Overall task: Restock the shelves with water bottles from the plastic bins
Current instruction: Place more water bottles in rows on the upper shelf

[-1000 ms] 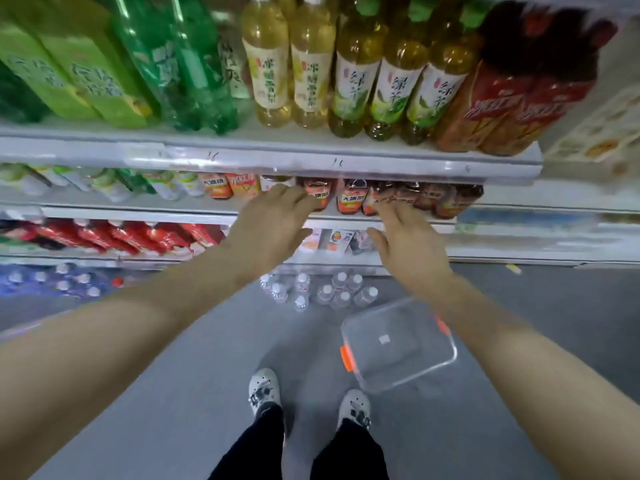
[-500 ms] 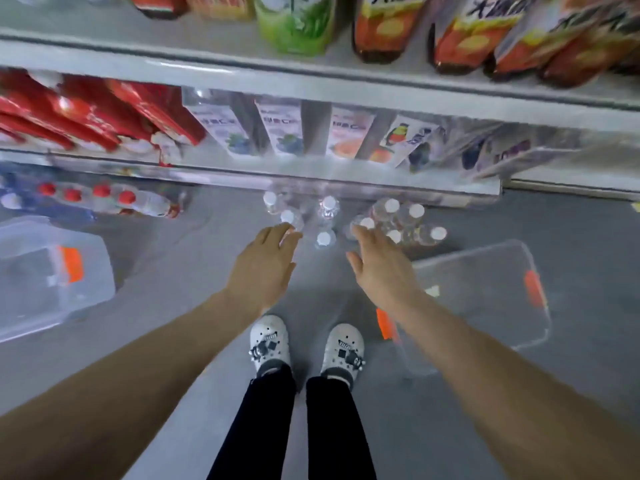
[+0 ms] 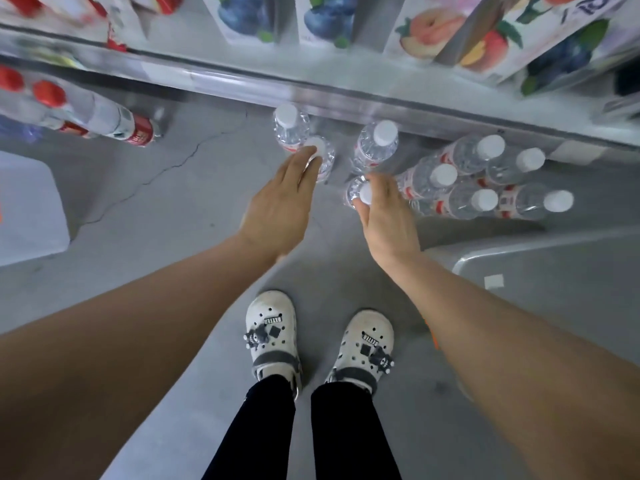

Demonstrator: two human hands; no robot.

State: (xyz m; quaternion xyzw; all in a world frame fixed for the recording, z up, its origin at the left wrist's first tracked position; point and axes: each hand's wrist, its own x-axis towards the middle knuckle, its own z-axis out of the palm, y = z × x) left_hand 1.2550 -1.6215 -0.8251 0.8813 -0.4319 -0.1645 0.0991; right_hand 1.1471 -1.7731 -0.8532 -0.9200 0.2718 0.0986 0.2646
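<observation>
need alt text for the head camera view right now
Seen from above, a person's left hand and right hand reach down to white-capped water bottles standing on a grey floor before a shelf of juice cartons, white clogs below.

Both bare forearms extend forward and downward, converging toward the centre. The left hand [image 3: 282,206] is held palm down with straight fingers [image 3: 304,164] together. The right hand [image 3: 386,211] has curled fingers and its thumb [image 3: 360,211] angled inward.
</observation>
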